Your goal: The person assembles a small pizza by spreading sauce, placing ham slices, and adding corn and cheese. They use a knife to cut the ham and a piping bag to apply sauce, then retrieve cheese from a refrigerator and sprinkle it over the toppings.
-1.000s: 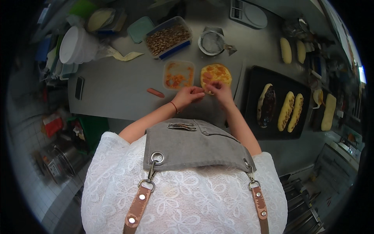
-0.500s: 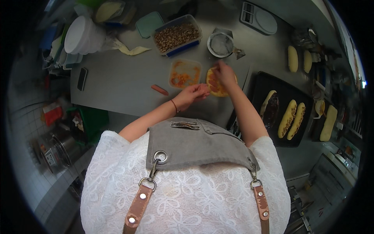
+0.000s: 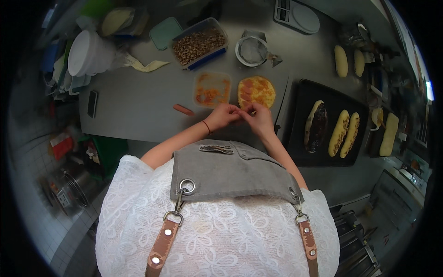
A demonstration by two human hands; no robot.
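Observation:
My left hand (image 3: pixel 222 116) and my right hand (image 3: pixel 259 120) meet at the fingertips, just below a round of flat dough (image 3: pixel 266 97) spread with orange sauce. Both are closed in a pinch; what sits between the fingers is too small to make out. Pinkish sausage slices (image 3: pixel 247 90) lie in a row along the dough's left side. A piece of sausage (image 3: pixel 183 109) rests on the steel table, left of my left hand. Beyond that hand stands a shallow plastic tub (image 3: pixel 212 74) smeared with orange sauce.
Farther back are a container of chopped nuts (image 3: pixel 198 46), a metal bowl (image 3: pixel 251 51) and a kitchen scale (image 3: pixel 297 17). At right, a black baking tray (image 3: pixel 295 138) bears long dough pieces. A phone (image 3: pixel 92 104) and white buckets (image 3: pixel 85 53) are at left.
My right hand has drawn back from the dough toward me and met my left hand's fingers. The dough and its sausage slices are now uncovered. The whole view has shifted slightly.

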